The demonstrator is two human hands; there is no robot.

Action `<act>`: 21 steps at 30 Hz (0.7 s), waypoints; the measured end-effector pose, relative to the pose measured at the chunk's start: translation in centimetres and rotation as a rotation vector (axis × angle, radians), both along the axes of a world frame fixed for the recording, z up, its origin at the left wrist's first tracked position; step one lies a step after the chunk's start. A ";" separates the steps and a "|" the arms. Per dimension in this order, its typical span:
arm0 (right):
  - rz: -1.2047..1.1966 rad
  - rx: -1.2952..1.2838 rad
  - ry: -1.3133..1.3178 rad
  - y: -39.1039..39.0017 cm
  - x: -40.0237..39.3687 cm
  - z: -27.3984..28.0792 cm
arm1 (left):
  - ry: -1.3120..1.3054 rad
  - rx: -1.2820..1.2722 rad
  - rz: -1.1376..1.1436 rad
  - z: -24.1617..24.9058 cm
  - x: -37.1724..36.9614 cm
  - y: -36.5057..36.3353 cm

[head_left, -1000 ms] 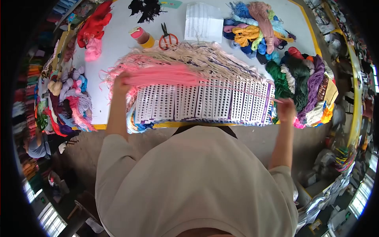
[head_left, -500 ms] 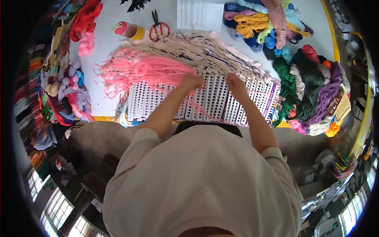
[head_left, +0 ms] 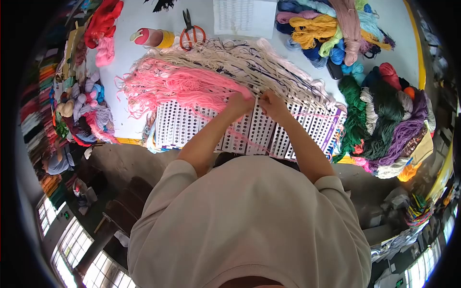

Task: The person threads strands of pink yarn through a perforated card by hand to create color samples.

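Note:
My left hand (head_left: 241, 103) is closed on the end of a bundle of pink yarn (head_left: 185, 86), which spreads leftward over paler strands. Just to its right, my right hand (head_left: 272, 105) is closed in a pinch; what lies between its fingertips is too small to make out. Both hands are over the upper edge of white strips with rows of holes (head_left: 180, 126), laid side by side on the table. A loose pink strand trails across the strips below my hands. Cream and dark yarn strands (head_left: 225, 60) fan out behind the strips.
Orange-handled scissors (head_left: 193, 37) and a pink-and-yellow bottle (head_left: 152, 38) lie beyond the yarn, near a printed sheet (head_left: 244, 18). Coloured skeins (head_left: 314, 31) are heaped at back right, with green and purple skeins (head_left: 384, 113) along the right. Red yarn (head_left: 103, 24) lies at back left.
My right hand has moved left, close to my left hand, which has shifted slightly right. The pink bundle now looks flatter and more drawn out toward the left hand. The view has turned slightly.

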State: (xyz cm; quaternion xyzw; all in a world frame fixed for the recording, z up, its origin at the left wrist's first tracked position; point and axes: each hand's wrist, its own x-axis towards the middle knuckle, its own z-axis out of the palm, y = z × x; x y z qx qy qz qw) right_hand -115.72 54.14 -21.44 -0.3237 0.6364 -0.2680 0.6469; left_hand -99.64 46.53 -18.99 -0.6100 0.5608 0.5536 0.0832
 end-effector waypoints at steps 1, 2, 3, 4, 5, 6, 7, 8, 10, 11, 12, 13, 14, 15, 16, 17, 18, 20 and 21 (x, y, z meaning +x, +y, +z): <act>-0.026 -0.010 -0.038 0.2 0.1 -0.6 | -0.007 0.001 0.001 0.5 0.6 -0.2; -0.029 -0.012 -0.044 0.2 0.1 -0.6 | 0.173 0.077 0.252 1.1 1.8 -0.6; -0.031 -0.013 -0.027 0.2 0.1 -0.5 | 0.355 0.153 0.500 1.7 2.4 -0.9; -0.031 -0.011 -0.011 0.2 0.1 -0.4 | 0.348 0.151 0.497 2.2 2.5 -0.9; -0.033 -0.010 -0.018 0.2 0.1 -0.4 | 0.462 0.316 0.596 2.8 2.6 -0.7; -0.045 -0.002 -0.046 0.1 0.0 -0.4 | 0.577 0.482 0.694 3.2 2.7 -0.6; -0.057 0.007 -0.072 0.1 0.0 -0.4 | 0.573 0.483 0.693 3.2 2.7 -0.3; -0.059 0.008 -0.073 0.1 0.0 -0.4 | 0.722 0.671 0.705 3.2 2.7 0.0; -0.111 -0.007 -0.213 0.0 -0.1 0.2 | 0.801 0.811 0.649 4.6 1.4 0.2; -0.113 -0.005 -0.209 -0.3 -0.4 0.9 | 0.803 0.815 0.647 4.3 0.7 0.4; -0.094 0.031 -0.232 -0.6 -0.8 1.5 | 0.561 0.591 0.370 3.9 0.1 0.6; -0.071 0.067 -0.256 -0.9 -0.9 2.2 | 0.316 0.362 0.102 3.5 -0.1 0.8; -0.066 0.069 -0.254 -0.6 -0.7 1.7 | 0.319 0.362 0.107 1.8 0.4 1.0; 0.004 0.027 -0.167 -0.4 -0.5 0.9 | 0.118 0.047 -0.261 -0.9 1.1 1.2; 0.073 -0.015 -0.078 -0.3 -0.6 0.4 | -0.092 -0.274 -0.622 -2.6 1.5 0.9; 0.075 -0.014 -0.077 -0.3 -0.4 0.5 | -0.091 -0.274 -0.620 -1.9 1.8 0.1; 0.177 -0.073 0.152 -0.1 0.2 0.5 | 0.026 -0.067 -0.327 -0.9 2.9 -1.0; 0.277 -0.137 0.378 -0.2 0.8 1.1 | 0.246 0.333 0.265 2.6 5.9 -4.4; 0.288 -0.065 0.425 -0.4 1.0 1.6 | 0.350 0.526 0.564 3.8 7.9 -6.0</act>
